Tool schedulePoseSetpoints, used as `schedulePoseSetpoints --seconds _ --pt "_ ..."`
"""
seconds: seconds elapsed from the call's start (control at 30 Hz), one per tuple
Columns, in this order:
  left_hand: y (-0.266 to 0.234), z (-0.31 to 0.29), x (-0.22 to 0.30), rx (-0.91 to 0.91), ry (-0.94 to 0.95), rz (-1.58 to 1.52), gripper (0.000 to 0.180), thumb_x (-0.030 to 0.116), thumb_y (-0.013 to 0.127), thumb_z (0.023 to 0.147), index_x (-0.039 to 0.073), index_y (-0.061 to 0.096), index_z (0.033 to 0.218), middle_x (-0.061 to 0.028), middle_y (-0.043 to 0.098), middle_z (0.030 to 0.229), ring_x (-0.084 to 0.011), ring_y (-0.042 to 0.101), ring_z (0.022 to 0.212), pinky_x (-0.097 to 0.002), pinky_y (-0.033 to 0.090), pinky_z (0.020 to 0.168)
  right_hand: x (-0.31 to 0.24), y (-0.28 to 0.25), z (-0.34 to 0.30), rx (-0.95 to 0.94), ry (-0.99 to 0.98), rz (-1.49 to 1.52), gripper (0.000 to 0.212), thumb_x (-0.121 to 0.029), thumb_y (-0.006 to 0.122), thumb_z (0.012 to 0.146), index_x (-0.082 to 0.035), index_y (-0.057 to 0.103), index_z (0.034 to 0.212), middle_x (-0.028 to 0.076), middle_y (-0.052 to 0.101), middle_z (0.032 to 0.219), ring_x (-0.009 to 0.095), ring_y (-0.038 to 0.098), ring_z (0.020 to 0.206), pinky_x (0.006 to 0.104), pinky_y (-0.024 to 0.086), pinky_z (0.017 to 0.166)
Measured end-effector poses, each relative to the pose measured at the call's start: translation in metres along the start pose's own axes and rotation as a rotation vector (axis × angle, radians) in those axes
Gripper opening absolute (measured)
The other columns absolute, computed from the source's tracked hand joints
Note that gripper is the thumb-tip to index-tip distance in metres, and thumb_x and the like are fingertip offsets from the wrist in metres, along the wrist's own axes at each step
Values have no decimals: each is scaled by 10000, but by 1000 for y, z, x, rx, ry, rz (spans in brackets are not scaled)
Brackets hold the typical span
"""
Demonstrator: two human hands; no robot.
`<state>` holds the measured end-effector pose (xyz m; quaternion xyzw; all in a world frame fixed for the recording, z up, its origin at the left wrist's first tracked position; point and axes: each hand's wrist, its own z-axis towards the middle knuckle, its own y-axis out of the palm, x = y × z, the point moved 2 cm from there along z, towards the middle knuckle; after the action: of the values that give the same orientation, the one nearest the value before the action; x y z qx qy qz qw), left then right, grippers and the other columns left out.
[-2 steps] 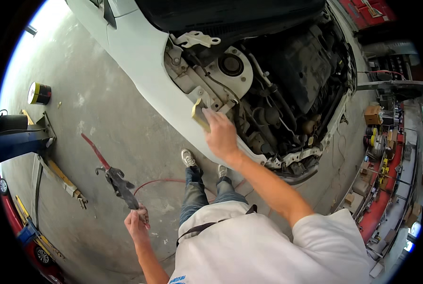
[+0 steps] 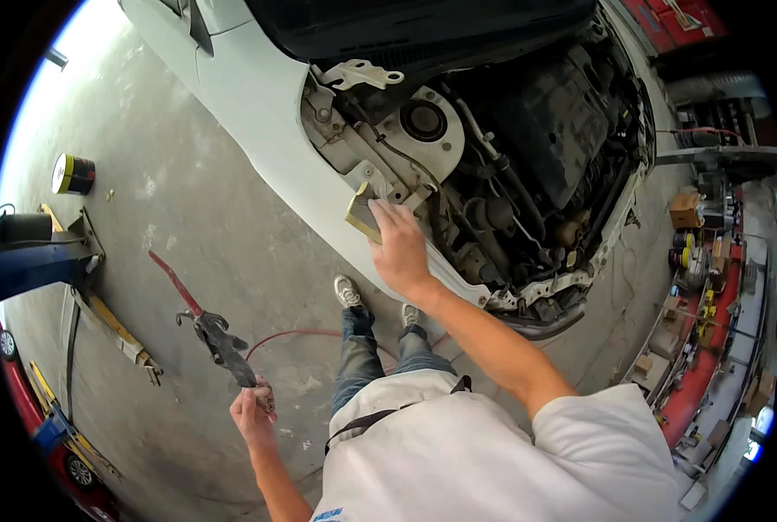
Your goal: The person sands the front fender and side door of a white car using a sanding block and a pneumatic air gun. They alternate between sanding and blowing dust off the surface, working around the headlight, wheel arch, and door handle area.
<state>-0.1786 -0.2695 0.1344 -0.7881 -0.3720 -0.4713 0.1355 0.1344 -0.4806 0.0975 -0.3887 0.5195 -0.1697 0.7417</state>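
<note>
The sanding block (image 2: 364, 211) lay pressed on the white car's (image 2: 258, 113) fender edge under the right hand (image 2: 401, 252), barely moved since before; the left hand (image 2: 253, 416) stayed closed around the air tool (image 2: 219, 337).

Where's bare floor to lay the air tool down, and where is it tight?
Open concrete lies between the left hand, the yellow-banded can and the white car's fender. The red hose crosses near the shoes. The engine bay by the right hand is packed.
</note>
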Motion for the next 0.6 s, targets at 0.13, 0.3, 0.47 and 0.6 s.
schedulePoseSetpoints --seconds 0.13,0.3,0.47,0.6 --pt "9 -3 3 0 -18 -15 361 281 559 922 -50 644 804 -165 604 934 -137 504 603 -211 342 356 -17 18 39 107 -50 79 473 -7 582 748 69 528 1212 169 586 1213 333 508 1115 398 469 915" --pt "14 -12 9 -23 -29 32 372 285 553 929 -58 637 811 -162 600 910 -154 508 624 -237 336 395 0 3 1 -5 -42 65 476 5 586 732 57 541 1204 183 580 1214 344 499 1129 399 435 954" --pt "13 -24 14 -105 -8 96 371 307 543 932 -36 617 810 -150 592 928 -172 521 666 -258 379 513 17 -3 -31 55 -37 20 465 18 561 735 61 538 1198 185 571 1224 343 496 1134 403 431 958" --pt "19 -41 13 -75 -18 144 358 379 554 914 34 584 820 -105 571 1034 -188 533 769 -296 398 609 -2 32 45 141 -82 72 448 29 531 746 62 528 1193 178 574 1217 336 503 1118 398 460 937"
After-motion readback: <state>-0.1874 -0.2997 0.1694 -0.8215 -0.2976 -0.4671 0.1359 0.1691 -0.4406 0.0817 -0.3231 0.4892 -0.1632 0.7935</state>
